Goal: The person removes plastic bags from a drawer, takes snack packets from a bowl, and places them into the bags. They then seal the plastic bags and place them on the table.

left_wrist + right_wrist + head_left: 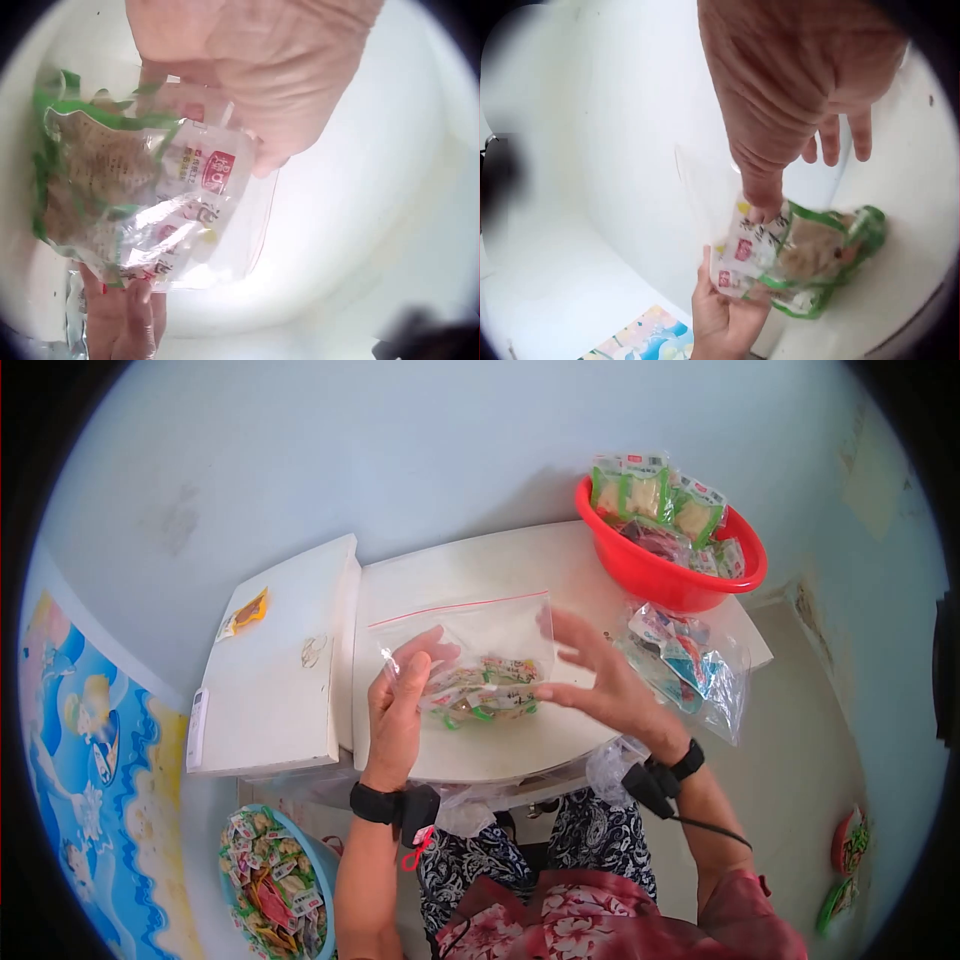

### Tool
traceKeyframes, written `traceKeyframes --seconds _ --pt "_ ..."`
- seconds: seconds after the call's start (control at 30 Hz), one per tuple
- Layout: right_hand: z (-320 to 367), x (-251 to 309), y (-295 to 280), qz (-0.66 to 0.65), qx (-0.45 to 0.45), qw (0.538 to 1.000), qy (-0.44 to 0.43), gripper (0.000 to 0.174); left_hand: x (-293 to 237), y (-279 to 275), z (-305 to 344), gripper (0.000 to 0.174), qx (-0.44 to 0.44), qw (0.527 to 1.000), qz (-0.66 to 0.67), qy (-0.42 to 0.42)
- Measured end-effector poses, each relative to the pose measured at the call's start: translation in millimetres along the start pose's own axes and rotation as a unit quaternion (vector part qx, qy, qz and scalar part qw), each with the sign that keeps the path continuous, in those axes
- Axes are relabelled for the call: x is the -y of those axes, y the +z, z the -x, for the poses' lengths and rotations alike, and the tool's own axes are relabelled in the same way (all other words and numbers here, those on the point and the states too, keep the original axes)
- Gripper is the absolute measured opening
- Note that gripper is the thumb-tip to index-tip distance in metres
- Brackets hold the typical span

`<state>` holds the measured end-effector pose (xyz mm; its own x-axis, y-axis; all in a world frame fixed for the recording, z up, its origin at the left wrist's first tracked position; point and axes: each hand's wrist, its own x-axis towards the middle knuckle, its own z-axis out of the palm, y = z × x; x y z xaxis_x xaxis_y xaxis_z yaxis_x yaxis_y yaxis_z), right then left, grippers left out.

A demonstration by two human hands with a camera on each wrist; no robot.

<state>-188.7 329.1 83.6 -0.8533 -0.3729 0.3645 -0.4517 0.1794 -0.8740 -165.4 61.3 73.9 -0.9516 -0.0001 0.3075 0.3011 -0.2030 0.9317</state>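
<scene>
A clear zip bag [475, 615] with a red strip along its top is held over the white table [480, 750]. Green-and-white snack packets [105, 165] lie inside it. My left hand [400, 705] holds the bag's left side, thumb in front and fingers showing through the plastic behind. At the right side is my right hand [610, 685], its fingers spread and fairly straight, thumb tip touching the bag beside the packets. In the right wrist view, the right thumb [763, 199] lies against the printed end of a packet, while the other fingers extend past it.
A red basin [660, 575] of similar packets stands at the back right, with a clear bag of blue-and-white packs [690, 660] before it. A raised white panel [280, 660] carries a small orange packet [245, 615]. A blue tub [325, 860] of packets sits lower left.
</scene>
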Motion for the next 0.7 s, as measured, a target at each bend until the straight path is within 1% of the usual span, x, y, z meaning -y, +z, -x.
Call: traceKeyframes --seconds 0.1,0.17,0.2,0.23,0.27,0.37,0.47,0.53,0.57,0.67,0.7 --pt "10 -21 25 -0.117 0.031 0.991 0.064 0.059 7 3 4 0.057 -0.021 0.999 -0.031 0.000" --pt "11 -32 34 -0.120 0.033 0.990 0.066 0.050 14 2 7 0.062 -0.029 0.999 -0.034 -0.004" --pt "11 -34 37 -0.121 0.034 0.990 0.066 0.046 15 2 8 0.062 -0.038 0.999 -0.006 -0.006" --pt "10 -29 38 -0.103 0.021 0.993 0.048 0.039 15 3 9 0.062 -0.047 0.999 0.022 -0.008" --pt "10 -29 38 -0.097 0.019 0.994 0.045 0.039 15 3 9 0.061 -0.056 0.997 0.049 -0.010" --pt "9 -29 39 -0.078 0.014 0.996 0.040 0.039 3 8 13 0.058 -0.031 0.998 -0.053 0.001" --pt "8 -28 38 -0.061 0.015 0.997 0.040 0.044 -3 9 9 0.052 -0.016 0.997 -0.024 -0.075" --pt "6 -27 35 -0.052 0.007 0.998 0.035 0.049 3 1 5 0.047 0.001 0.997 -0.053 -0.060" --pt "4 -24 34 -0.078 -0.001 0.997 0.026 0.052 5 -2 3 0.045 0.011 0.996 -0.067 -0.052" --pt "-5 -17 32 -0.145 -0.024 0.989 0.004 0.059 9 -5 2 0.044 0.039 0.998 -0.036 -0.023" --pt "-10 -16 33 -0.161 -0.032 0.986 -0.006 0.060 8 -4 2 0.044 0.040 0.998 -0.026 -0.035"
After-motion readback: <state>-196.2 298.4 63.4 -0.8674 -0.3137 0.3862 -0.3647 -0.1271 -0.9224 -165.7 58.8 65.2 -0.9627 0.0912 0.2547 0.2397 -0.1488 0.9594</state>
